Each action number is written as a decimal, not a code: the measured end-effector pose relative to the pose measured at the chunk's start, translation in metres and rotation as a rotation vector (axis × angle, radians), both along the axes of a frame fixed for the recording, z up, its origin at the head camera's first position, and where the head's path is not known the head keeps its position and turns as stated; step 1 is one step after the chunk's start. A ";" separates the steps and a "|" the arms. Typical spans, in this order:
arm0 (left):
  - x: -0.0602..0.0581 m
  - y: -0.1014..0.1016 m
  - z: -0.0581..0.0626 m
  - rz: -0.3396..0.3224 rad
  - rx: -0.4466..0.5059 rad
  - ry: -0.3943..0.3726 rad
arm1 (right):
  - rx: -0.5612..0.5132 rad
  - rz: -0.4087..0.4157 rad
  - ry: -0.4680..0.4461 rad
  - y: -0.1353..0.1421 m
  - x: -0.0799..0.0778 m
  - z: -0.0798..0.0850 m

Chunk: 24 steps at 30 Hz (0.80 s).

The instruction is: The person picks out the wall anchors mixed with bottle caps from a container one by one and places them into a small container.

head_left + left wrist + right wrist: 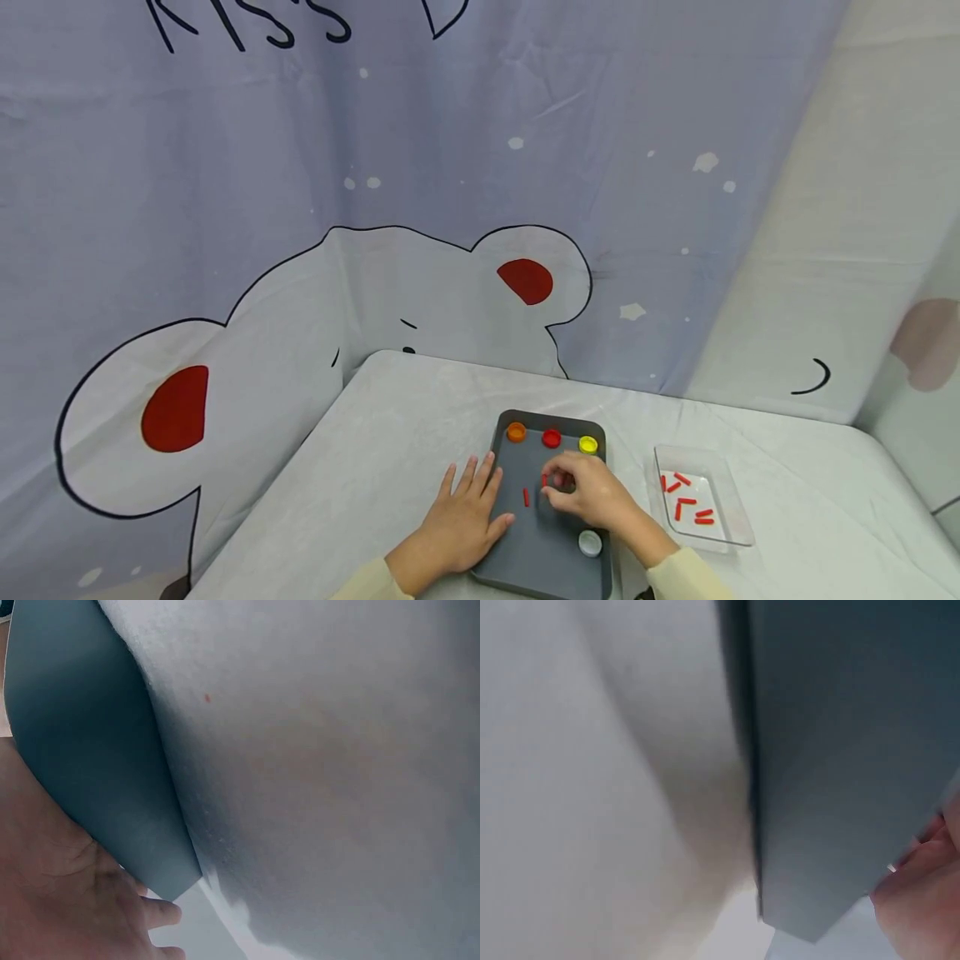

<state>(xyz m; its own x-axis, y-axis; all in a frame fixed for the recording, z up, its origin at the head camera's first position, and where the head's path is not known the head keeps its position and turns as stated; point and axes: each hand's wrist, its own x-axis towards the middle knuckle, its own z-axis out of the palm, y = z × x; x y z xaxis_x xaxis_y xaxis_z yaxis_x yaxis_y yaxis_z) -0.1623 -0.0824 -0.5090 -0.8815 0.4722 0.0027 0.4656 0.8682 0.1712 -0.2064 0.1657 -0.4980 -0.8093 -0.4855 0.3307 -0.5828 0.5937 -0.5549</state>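
On the grey tray (517, 550) my left hand (461, 521) lies with its fingers spread over the left rim. Between thumb and fingertips, my right hand (588, 492) pinches a small red stick (545, 480) above the tray's middle. Another red stick (526, 497) lies on the tray between the two hands. In the left wrist view the left hand (67, 877) shows at the lower left; in the right wrist view only part of the right hand (922, 892) appears at the right edge, and its stick cannot be made out.
Along the tray's far end sit an orange cap (516, 432), a red cap (551, 438) and a yellow cap (588, 445). A white cap (590, 543) lies near its right side. To the right, a clear plastic box (738, 508) holds several red sticks (682, 479).
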 end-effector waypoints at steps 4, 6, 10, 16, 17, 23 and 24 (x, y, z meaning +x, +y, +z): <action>0.000 -0.001 -0.002 -0.003 -0.003 0.008 | -0.069 -0.016 0.022 0.012 0.006 0.007; 0.000 -0.001 -0.002 -0.006 -0.002 0.005 | -0.104 -0.028 0.037 0.020 0.009 0.009; 0.000 -0.001 -0.002 -0.011 0.018 0.005 | -0.156 -0.063 0.092 0.035 0.013 0.013; 0.001 -0.001 0.000 -0.013 0.010 0.009 | -0.178 -0.113 0.182 0.058 0.020 0.017; 0.001 -0.001 0.000 -0.011 0.006 0.007 | -0.175 -0.124 0.187 0.061 0.021 0.018; 0.000 -0.001 0.003 -0.012 0.011 0.002 | -0.165 -0.185 0.220 0.083 0.028 0.024; 0.000 -0.001 0.003 -0.015 0.013 0.005 | -0.166 -0.190 0.226 0.086 0.029 0.025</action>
